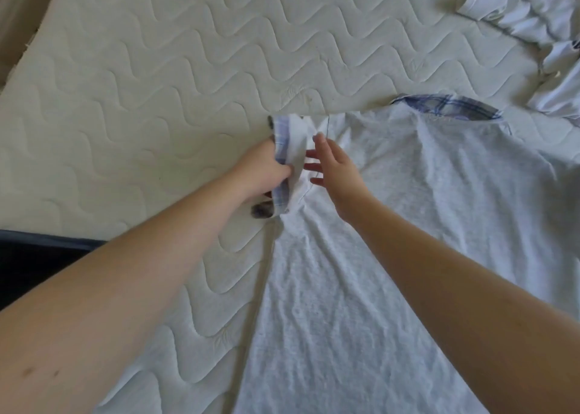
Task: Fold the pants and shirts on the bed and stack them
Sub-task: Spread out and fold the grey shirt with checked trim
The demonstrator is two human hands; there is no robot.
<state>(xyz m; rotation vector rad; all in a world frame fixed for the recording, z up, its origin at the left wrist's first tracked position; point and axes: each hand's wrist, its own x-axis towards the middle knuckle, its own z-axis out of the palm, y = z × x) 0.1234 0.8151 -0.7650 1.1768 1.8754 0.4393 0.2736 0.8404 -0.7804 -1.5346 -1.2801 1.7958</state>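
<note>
Grey shirt lies flat on the bed near its front edge, the left hand pinching its sleeve, the right hand open beside; a loose pinch could drop the fold.

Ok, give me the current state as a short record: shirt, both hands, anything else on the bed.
shirt: light grey T-shirt with plaid-lined collar, spread flat on white quilted mattress
left hand: grips plaid-trimmed sleeve cuff, lifted
right hand: fingers straight, above the shirt beside the sleeve
other: crumpled white clothes, far right corner, unfolded
</note>
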